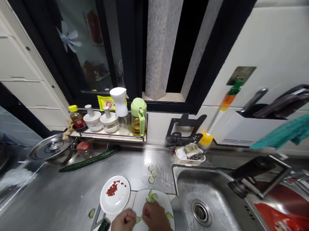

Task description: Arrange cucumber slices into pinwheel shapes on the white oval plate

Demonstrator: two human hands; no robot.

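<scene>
Laying cucumber slices (151,197) on the oval plate (165,201).
Left hand (122,225) pinches a slice, right hand (155,218) presses slices down; overlap evenly, working toward twelve o'clock on the bench (68,194).

The bottom edge cuts off both hands at the wrist, and the left hand (123,225) and right hand (156,218) cover part of the white plate (162,203), so what the fingertips pinch is too small to tell. The dark cucumber piece (102,228) runs off the bottom edge. The red board (284,221) at lower right is blurred. The teal cloth (292,131) is cut by the right edge.
</scene>
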